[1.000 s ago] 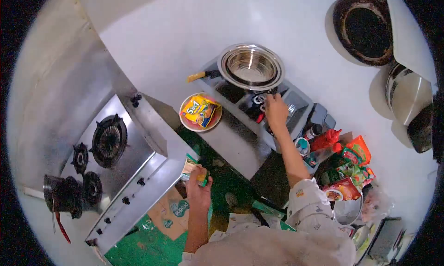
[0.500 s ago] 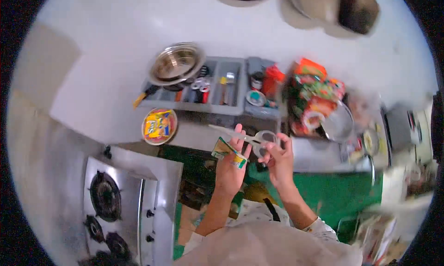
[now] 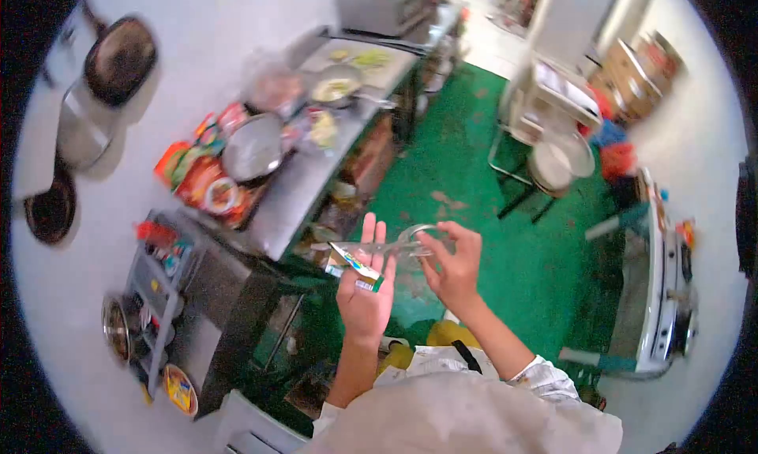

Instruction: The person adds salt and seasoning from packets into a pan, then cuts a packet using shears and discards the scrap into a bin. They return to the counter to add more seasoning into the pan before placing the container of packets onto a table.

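Note:
My left hand is palm up, with its fingers stretched out. Across it lies a small green, white and yellow packet, folded or bent, held at the thumb side. My right hand grips a pair of scissors by its pale, see-through handle loops. The blades point left, over the fingers of my left hand and close to the packet's upper edge. Blur hides whether the blades touch the packet.
Left, a steel table bears a metal bowl, colourful packets and a plate of food. A grey cutlery tray is at lower left. Green floor spreads ahead; a stool and a stove stand right.
The view has swung right, away from the counter and gas burners toward the green floor. Both hands still have the packet and scissors; the blades now lie nearer the packet.

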Demonstrator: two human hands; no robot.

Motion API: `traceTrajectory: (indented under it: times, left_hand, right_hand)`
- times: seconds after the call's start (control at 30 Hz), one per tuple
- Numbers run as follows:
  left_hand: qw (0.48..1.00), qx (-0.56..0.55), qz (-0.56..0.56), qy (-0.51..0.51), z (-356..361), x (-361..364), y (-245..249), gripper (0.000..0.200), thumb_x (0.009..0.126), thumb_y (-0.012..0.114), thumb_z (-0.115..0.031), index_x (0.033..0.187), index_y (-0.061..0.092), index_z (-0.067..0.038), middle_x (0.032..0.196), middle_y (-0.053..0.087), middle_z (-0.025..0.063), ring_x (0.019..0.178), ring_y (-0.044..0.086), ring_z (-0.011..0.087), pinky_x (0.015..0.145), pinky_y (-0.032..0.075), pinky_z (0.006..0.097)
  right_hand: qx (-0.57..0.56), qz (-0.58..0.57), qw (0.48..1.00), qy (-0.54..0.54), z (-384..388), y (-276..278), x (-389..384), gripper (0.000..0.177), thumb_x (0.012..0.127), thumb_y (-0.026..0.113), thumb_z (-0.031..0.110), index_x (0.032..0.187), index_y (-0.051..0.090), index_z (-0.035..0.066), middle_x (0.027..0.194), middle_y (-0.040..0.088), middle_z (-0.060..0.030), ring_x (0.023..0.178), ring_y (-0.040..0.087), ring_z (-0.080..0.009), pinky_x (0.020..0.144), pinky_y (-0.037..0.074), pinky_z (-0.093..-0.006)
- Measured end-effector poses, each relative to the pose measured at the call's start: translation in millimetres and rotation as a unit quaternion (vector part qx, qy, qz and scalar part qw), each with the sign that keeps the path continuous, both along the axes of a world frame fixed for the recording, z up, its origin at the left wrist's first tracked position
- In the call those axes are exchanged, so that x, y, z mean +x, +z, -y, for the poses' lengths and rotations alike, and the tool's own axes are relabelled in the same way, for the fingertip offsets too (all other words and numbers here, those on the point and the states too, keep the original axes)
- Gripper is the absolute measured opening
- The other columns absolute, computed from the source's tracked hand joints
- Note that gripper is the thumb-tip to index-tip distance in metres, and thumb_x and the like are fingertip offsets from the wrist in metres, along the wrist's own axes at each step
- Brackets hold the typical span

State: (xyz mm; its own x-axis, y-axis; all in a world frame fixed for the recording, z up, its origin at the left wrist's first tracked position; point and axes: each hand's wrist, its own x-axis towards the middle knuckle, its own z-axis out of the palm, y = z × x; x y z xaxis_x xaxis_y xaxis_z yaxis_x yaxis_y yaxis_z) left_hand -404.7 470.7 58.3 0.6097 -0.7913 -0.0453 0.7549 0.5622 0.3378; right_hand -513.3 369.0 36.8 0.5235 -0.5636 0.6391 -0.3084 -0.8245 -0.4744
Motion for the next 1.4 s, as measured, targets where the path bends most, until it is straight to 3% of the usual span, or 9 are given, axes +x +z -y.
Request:
traceTrajectory:
  times: [0.07,0.27,0.5,0.63,0.9,1.03,1.13,1.2,1.4]
  left_hand:
    - [0.998,-0.019,0.004,-0.064,52,-47,5,0.010,0.085,0.053,-0.017,0.078,0.050,-0.010,0.148,0.021,0.0089,0.138,0.017,0.0255,0.108,0.022,0.0488]
    - [0.961,-0.146,-0.033,-0.234,174,-200,-2,0.022,0.084,0.054,-0.025,0.067,0.047,-0.013,0.149,0.020,0.0065,0.138,0.015,0.0266,0.107,0.022,0.0525]
    - [0.917,-0.103,-0.105,-0.371,297,-373,5,0.014,0.081,0.059,-0.020,0.076,0.051,-0.009,0.147,0.022,0.0111,0.138,0.015,0.0240,0.111,0.014,0.0489]
    - [0.893,-0.039,-0.165,-0.417,376,-446,-10,0.009,0.080,0.059,-0.014,0.083,0.055,-0.005,0.144,0.030,0.0131,0.135,0.025,0.0257,0.110,0.023,0.0464]
    - [0.842,0.022,-0.147,-0.519,564,-571,-50,0.013,0.080,0.057,-0.011,0.092,0.059,-0.007,0.138,0.040,0.0124,0.129,0.035,0.0271,0.103,0.036,0.0441]
    - [0.829,0.086,-0.096,-0.543,672,-629,-55,0.011,0.085,0.053,-0.014,0.094,0.054,-0.008,0.128,0.050,0.0098,0.121,0.043,0.0216,0.097,0.040,0.0372]
    - [0.821,0.154,-0.046,-0.548,743,-672,-60,0.014,0.084,0.054,-0.016,0.096,0.054,-0.008,0.115,0.057,0.0071,0.106,0.052,0.0185,0.088,0.043,0.0330]
    - [0.816,0.206,-0.030,-0.540,793,-702,-66,0.015,0.084,0.056,-0.013,0.097,0.053,-0.007,0.101,0.061,0.0078,0.091,0.058,0.0189,0.075,0.050,0.0327]
    - [0.830,0.257,-0.006,-0.495,946,-765,-106,0.017,0.082,0.060,-0.017,0.097,0.055,-0.012,0.095,0.061,0.0034,0.084,0.056,0.0165,0.068,0.047,0.0287]
  right_hand:
    - [-0.077,-0.023,0.993,-0.083,39,12,-63,0.043,0.062,0.069,0.007,0.104,0.062,0.013,0.098,0.053,-0.0081,0.082,0.050,-0.0254,0.068,0.039,-0.0382]
    - [-0.143,-0.100,0.967,-0.185,125,38,-245,0.042,0.062,0.069,0.010,0.103,0.060,0.007,0.086,0.055,-0.0052,0.075,0.050,-0.0235,0.065,0.040,-0.0366]
    - [-0.087,-0.140,0.926,-0.340,204,53,-439,0.041,0.063,0.069,0.014,0.103,0.060,0.007,0.077,0.054,-0.0056,0.072,0.049,-0.0244,0.062,0.042,-0.0355]
    - [-0.062,-0.136,0.887,-0.436,249,42,-518,0.037,0.065,0.069,0.015,0.100,0.061,0.007,0.075,0.054,-0.0063,0.071,0.049,-0.0252,0.061,0.043,-0.0353]
    - [-0.003,-0.112,0.825,-0.554,391,14,-632,0.029,0.070,0.069,0.020,0.095,0.061,0.008,0.077,0.055,-0.0067,0.072,0.050,-0.0259,0.062,0.043,-0.0361]
    - [0.098,-0.046,0.798,-0.592,478,14,-676,0.025,0.078,0.065,0.028,0.091,0.062,0.007,0.079,0.058,-0.0077,0.074,0.053,-0.0267,0.063,0.044,-0.0367]
    - [0.246,0.070,0.775,-0.578,536,-3,-709,0.026,0.078,0.066,0.027,0.090,0.065,0.004,0.078,0.063,-0.0085,0.073,0.058,-0.0218,0.063,0.046,-0.0312]
    - [0.406,0.279,0.743,-0.454,572,-23,-735,0.029,0.077,0.067,0.027,0.089,0.067,0.002,0.077,0.066,-0.0091,0.072,0.061,-0.0143,0.064,0.047,-0.0257]
    - [0.458,0.294,0.717,-0.435,702,-77,-810,0.029,0.076,0.069,0.018,0.097,0.065,-0.001,0.082,0.067,-0.0080,0.075,0.062,-0.0116,0.064,0.048,-0.0253]
